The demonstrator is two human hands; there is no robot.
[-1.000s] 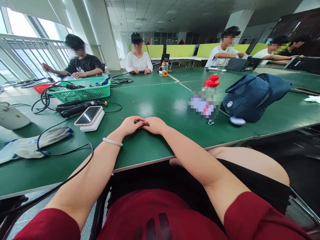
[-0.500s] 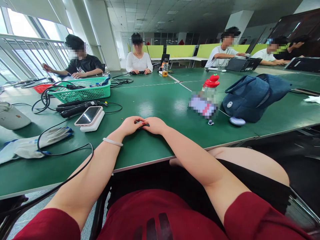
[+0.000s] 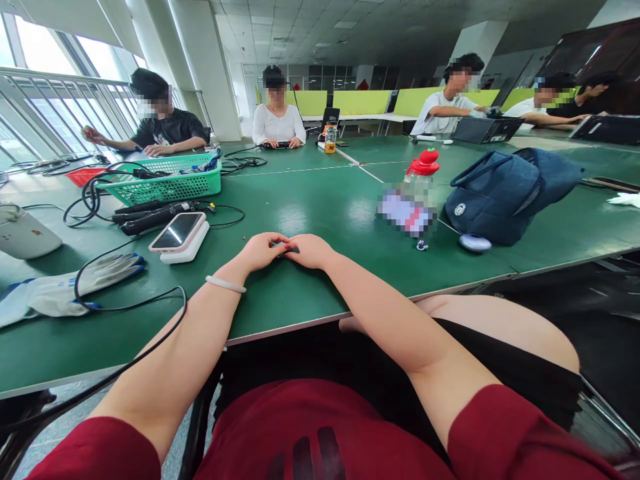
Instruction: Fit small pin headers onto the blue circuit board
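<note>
My left hand point(image 3: 261, 251) and my right hand point(image 3: 311, 251) rest together on the green table point(image 3: 295, 300), near its front edge. Their fingers curl inward and meet, with a red nail showing where they touch. Whether anything lies inside the curled fingers is hidden. A pale bracelet point(image 3: 225, 285) circles my left wrist. Left of my left hand, a phone point(image 3: 178, 232) lies on a white box point(image 3: 189, 248). A grey-white work glove point(image 3: 85, 283) with blue edging lies farther left, and a black cable point(image 3: 150, 303) loops over it and passes across my left forearm.
A green basket point(image 3: 165, 180) with cables and black tools point(image 3: 155, 217) stand at left, beside a white bucket point(image 3: 27, 233). On the right are a red-capped bottle point(image 3: 423, 167), a navy backpack point(image 3: 495, 193) and a round pale case point(image 3: 475, 243). Several people sit around the table.
My hands stay together in the same place; a red nail now shows near the back of my right hand. At the far right, a co-worker's hands at a black case have shifted slightly.
</note>
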